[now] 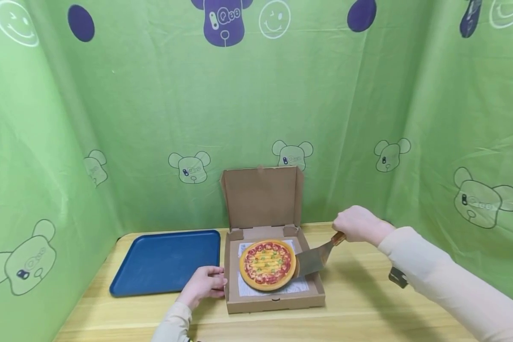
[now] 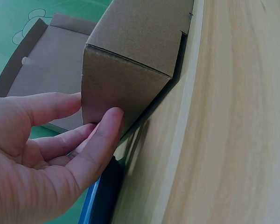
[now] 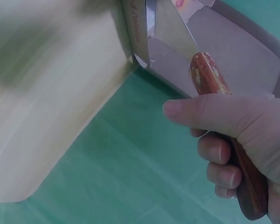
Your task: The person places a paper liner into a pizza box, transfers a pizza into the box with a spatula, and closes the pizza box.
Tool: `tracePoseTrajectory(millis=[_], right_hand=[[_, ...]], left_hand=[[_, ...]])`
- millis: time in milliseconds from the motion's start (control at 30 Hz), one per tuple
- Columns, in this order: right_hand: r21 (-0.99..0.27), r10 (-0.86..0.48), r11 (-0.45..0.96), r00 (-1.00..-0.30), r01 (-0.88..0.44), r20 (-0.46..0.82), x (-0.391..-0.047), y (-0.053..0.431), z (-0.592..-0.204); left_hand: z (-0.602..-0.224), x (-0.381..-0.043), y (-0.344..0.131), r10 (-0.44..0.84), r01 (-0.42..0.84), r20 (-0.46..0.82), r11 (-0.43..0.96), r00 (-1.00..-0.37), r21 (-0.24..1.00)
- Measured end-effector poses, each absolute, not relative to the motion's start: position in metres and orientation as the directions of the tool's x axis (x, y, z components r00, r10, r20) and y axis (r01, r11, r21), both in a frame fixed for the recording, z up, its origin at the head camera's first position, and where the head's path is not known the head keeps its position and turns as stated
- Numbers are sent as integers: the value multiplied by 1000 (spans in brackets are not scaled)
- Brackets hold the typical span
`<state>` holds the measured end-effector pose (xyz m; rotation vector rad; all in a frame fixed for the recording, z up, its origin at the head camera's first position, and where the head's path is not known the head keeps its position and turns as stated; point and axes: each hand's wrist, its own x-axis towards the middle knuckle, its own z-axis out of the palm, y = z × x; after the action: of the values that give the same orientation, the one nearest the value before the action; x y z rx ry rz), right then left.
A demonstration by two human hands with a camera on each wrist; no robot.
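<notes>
Pale green, lightly creased fabric curtains close in the back and both sides, printed along the top with a dark purple bear head, dark purple ovals and white-outlined winking smiley faces, and lower down with thinly outlined bear heads. Between them stands a light yellowish wood-grain surface, its rounded corner showing in the right wrist view. Soft light covers the cloth, and a blurred shadow slants across the surface's right part.
</notes>
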<state>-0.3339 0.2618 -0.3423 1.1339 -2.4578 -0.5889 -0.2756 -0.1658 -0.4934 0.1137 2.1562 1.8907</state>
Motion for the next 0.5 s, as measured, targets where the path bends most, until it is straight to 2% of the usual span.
tracePoseTrajectory(millis=[267,500], right_hand=[[548,-760,587,-639,-596,118,-331,271,-332],[564,-765,579,-633,-589,124,-327,281,-327]], left_hand=[[-493,-276,-166,232,-120,-153,149,-961,981],[-494,-275,-166,235,-117,-150,147,-960,982]])
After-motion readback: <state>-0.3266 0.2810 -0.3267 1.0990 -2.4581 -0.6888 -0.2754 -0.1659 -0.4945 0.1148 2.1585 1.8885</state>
